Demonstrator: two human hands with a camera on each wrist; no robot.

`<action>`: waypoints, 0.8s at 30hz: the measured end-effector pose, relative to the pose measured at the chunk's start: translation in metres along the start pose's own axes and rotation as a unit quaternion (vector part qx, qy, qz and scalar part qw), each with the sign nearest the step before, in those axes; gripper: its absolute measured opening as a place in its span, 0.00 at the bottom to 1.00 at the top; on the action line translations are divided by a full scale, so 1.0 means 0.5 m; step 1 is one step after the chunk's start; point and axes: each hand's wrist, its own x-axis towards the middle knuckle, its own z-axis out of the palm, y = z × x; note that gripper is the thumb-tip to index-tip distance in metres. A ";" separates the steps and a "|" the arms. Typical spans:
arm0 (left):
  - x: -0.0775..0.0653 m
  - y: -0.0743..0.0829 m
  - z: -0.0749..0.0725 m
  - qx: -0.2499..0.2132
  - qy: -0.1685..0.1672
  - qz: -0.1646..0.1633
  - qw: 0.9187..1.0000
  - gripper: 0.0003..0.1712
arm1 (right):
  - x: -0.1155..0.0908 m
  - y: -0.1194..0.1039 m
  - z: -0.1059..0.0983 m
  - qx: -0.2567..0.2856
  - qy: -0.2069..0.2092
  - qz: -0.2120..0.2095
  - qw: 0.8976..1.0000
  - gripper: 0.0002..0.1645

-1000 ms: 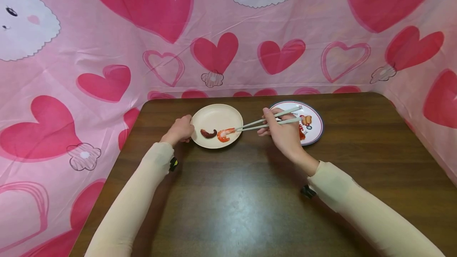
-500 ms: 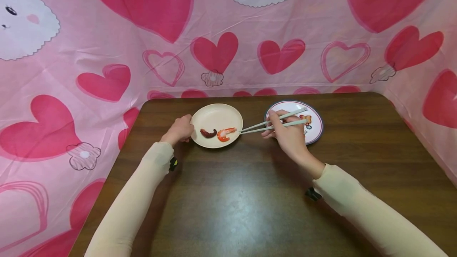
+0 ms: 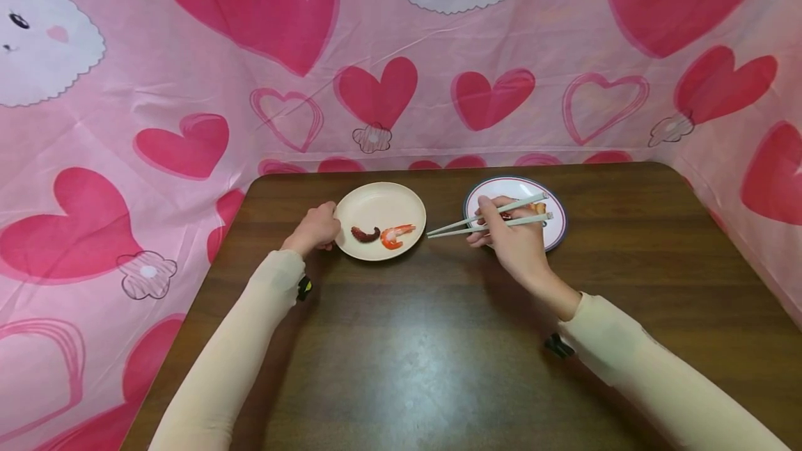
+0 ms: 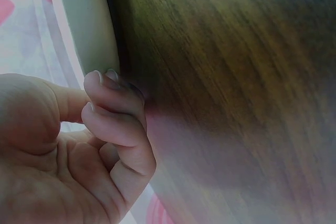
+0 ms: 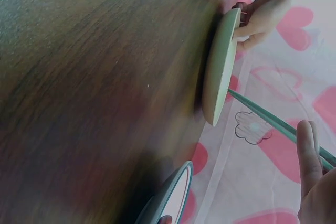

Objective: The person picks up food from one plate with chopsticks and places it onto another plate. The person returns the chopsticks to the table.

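My left hand (image 3: 313, 227) grips the left rim of a cream plate (image 3: 382, 200); in the left wrist view its fingers curl at the plate's edge (image 4: 92, 24). On that plate lie a dark red, curled octopus tentacle (image 3: 365, 234) and, to its right, an orange shrimp (image 3: 397, 236). My right hand (image 3: 516, 242) holds a pair of pale green chopsticks (image 3: 460, 225). Their tips are close together just right of the cream plate, with nothing between them. Beneath the right hand stands a white plate with a blue rim (image 3: 557, 228), partly hidden by hand and chopsticks.
The brown wooden table (image 3: 388, 339) has rounded far corners. Pink cloth with red hearts (image 3: 376, 89) hangs behind it and at both sides. Something yellow-brown (image 3: 539, 207) shows on the white plate, either food or printed decoration.
My right hand and the chopsticks have moved right, off the cream plate and away from the shrimp. The chopstick tips have come closer together. The left hand, shrimp and tentacle stay put.
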 end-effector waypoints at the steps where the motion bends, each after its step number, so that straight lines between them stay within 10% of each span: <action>1: -0.001 0.000 0.000 -0.001 0.000 0.000 1.000 0.20 | 0.000 -0.001 -0.001 0.002 0.001 -0.003 1.000 0.21; 24: -0.010 0.006 -0.002 -0.003 -0.001 -0.002 1.000 0.21 | -0.021 -0.027 -0.052 0.005 0.041 0.005 0.999 0.20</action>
